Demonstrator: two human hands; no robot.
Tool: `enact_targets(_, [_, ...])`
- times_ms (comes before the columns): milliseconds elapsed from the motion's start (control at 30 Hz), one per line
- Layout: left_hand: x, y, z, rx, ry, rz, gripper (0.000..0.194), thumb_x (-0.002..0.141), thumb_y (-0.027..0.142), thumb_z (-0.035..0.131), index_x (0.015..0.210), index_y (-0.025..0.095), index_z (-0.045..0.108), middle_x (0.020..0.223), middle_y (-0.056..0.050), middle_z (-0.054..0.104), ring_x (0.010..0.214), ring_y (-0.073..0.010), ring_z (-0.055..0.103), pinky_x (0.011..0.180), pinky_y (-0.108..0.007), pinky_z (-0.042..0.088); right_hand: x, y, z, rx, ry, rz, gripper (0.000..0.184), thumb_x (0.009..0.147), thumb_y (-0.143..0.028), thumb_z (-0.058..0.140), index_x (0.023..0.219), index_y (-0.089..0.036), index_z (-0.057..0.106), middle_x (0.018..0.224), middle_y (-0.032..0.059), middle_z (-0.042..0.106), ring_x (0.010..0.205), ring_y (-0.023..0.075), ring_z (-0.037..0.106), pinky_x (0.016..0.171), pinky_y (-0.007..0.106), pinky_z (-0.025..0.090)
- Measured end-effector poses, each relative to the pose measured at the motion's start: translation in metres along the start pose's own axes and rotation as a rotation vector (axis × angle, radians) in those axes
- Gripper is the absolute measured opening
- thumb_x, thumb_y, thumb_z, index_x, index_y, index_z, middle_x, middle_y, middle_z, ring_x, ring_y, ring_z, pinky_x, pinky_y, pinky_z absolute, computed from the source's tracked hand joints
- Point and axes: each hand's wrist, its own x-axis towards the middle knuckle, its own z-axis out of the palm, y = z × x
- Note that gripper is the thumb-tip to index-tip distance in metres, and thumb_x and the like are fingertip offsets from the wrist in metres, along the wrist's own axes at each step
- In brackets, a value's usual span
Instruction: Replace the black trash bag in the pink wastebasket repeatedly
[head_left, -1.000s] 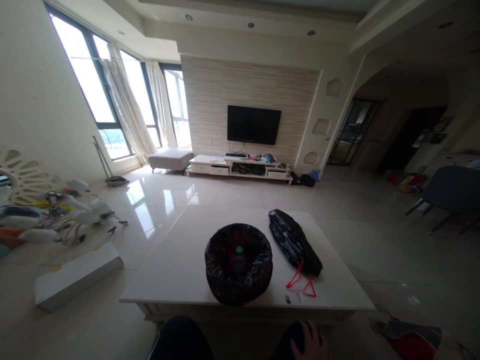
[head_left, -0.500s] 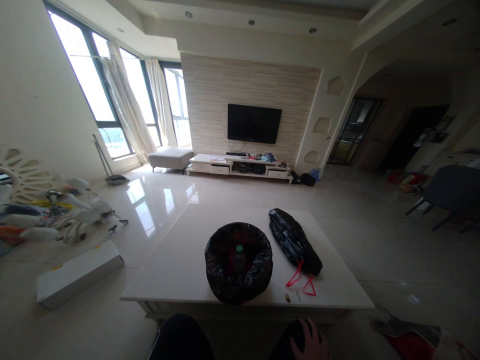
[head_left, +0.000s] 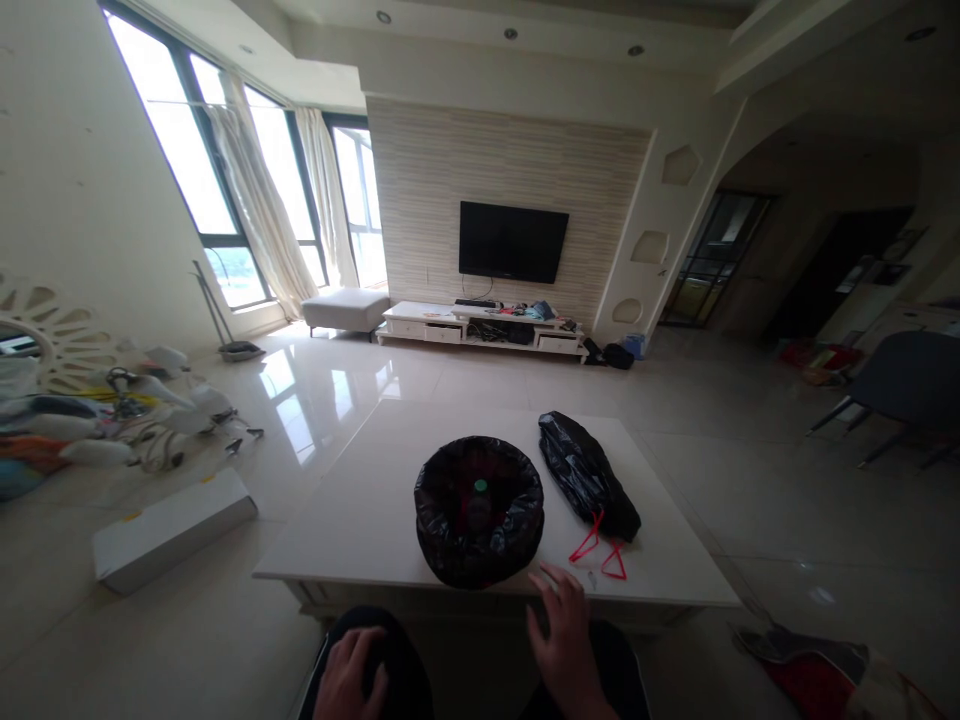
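A round bin lined with a black bag (head_left: 442, 555) stands at the near edge of the white coffee table (head_left: 352, 500). Inside it a dark bottle with a green cap (head_left: 481, 487) stands upright. My right hand (head_left: 561, 620), open with fingers apart, is raised at the table's front edge, just right of the bin, and holds nothing. My left hand (head_left: 351, 672) lies open on my left knee. To the right of the bin lies a roll of black garbage bags (head_left: 589, 470) with red drawstrings (head_left: 592, 537). A small pale object (head_left: 592, 579) lies near the drawstrings.
On the floor at left are a long white box (head_left: 176, 530) and a heap of mixed items (head_left: 142, 410). A TV cabinet (head_left: 480, 335) stands along the far wall. At right are a dark chair (head_left: 907, 385) and a red and grey cloth item (head_left: 810, 665).
My right hand has lifted off my right knee and moved left and forward to the table edge. My left hand has come into view on the left knee. The camera view has shifted slightly.
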Motion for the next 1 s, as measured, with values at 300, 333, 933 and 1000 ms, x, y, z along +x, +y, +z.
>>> enact_targets(300, [0.008, 0.09, 0.031, -0.223, -0.121, 0.099, 0.02, 0.092, 0.031, 0.054, 0.103, 0.024, 0.069, 0.109, -0.009, 0.07, 0.101, -0.0261, 0.07, 0.091, -0.038, 0.059, 0.113, -0.062, -0.018, 0.073, -0.495, -0.195, 0.036, 0.102, -0.018, 0.058, 0.135, -0.028, 0.067, 0.131, 0.0078, 0.07, 0.137, 0.0279, 0.046, 0.11, 0.049, 0.03])
enact_targets(333, [0.0, 0.085, 0.033, -0.219, -0.16, 0.109, 0.023, 0.093, 0.031, 0.053, 0.108, 0.024, 0.069, 0.112, -0.01, 0.07, 0.103, -0.0259, 0.07, 0.092, -0.038, 0.059, 0.117, -0.058, -0.018, 0.063, -0.51, -0.201, 0.034, 0.101, -0.015, 0.056, 0.13, -0.027, 0.069, 0.126, 0.0078, 0.071, 0.136, 0.0271, 0.046, 0.11, 0.049, 0.028])
enact_targets(933, [-0.056, -0.064, 0.01, 0.199, 0.042, -0.074, 0.052, 0.091, 0.045, 0.048, 0.132, 0.021, 0.067, 0.152, -0.017, 0.057, 0.144, -0.0421, 0.051, 0.115, -0.066, 0.048, 0.112, 0.086, -0.025, 0.443, -0.112, 0.697, 0.025, 0.09, -0.028, 0.05, 0.099, -0.015, 0.069, 0.106, 0.0127, 0.072, 0.101, 0.0256, 0.066, 0.095, 0.036, 0.05])
enact_targets(1000, [-0.061, -0.054, 0.014, 0.26, -0.002, -0.101, 0.054, 0.095, 0.043, 0.044, 0.141, 0.024, 0.064, 0.162, -0.015, 0.049, 0.153, -0.0424, 0.04, 0.114, -0.07, 0.045, 0.11, 0.087, -0.016, 0.46, -0.182, 0.771, 0.023, 0.091, -0.037, 0.057, 0.084, -0.016, 0.066, 0.089, 0.0107, 0.071, 0.086, 0.0242, 0.066, 0.081, 0.033, 0.052])
